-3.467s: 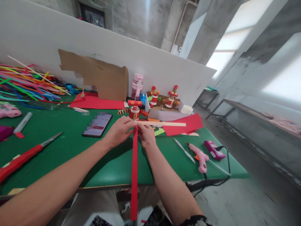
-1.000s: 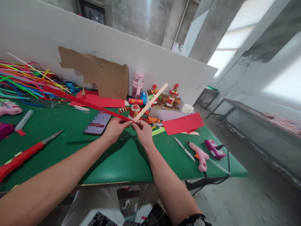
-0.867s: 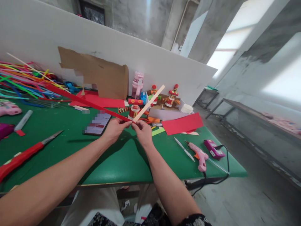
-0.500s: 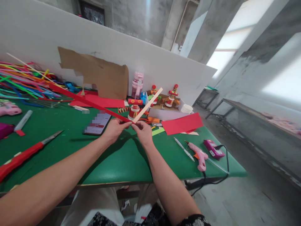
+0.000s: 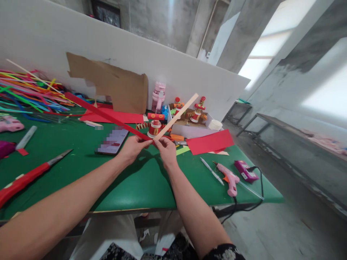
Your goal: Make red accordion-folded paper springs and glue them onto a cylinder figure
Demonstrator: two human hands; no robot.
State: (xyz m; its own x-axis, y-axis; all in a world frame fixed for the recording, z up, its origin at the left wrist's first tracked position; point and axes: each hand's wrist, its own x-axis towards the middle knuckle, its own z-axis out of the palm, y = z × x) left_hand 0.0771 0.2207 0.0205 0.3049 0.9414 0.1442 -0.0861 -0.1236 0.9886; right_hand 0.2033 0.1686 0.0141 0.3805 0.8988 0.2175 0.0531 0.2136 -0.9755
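My left hand (image 5: 134, 146) and my right hand (image 5: 167, 150) meet above the green table (image 5: 130, 184), each pinching the joined ends of two paper strips. A long red strip (image 5: 105, 116) runs up and to the left from my left fingers. A cream strip (image 5: 177, 115) slants up and to the right from my right fingers. Both strips are lifted off the table and form a V at my fingertips.
A phone (image 5: 112, 141) lies left of my hands. A red craft knife (image 5: 27, 177) sits at the near left, a pink glue gun (image 5: 229, 178) and pen (image 5: 212, 171) at the right. Red paper sheets (image 5: 210, 141), small paper figures (image 5: 154, 126), a cardboard piece (image 5: 108, 86) and coloured strips (image 5: 29, 95) lie behind.
Since 3.5 s ago the red strip swung from hanging over the table edge to pointing up-left, and the cream strip tilted up-right. In the last second both strips rose slightly.
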